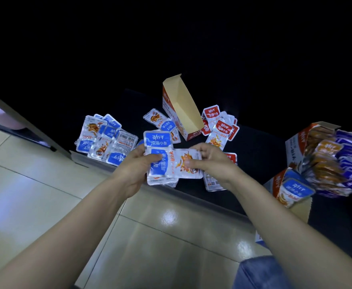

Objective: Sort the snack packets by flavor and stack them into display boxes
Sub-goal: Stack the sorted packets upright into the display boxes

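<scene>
On my feed, the left hand (136, 163) grips a small stack of blue packets (158, 141) over the black table's (254, 147) near edge. The right hand (210, 161) pinches a crosswise packet (188, 171) on top. An empty display box (183, 107) stands behind, and blurred boxes (325, 155), seemingly filled, sit at right.

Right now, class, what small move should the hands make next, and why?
Probably turn the sideways blue packet upright with the right hand and square it onto the stack in the left hand: it lies crosswise over those blue packets.
</scene>
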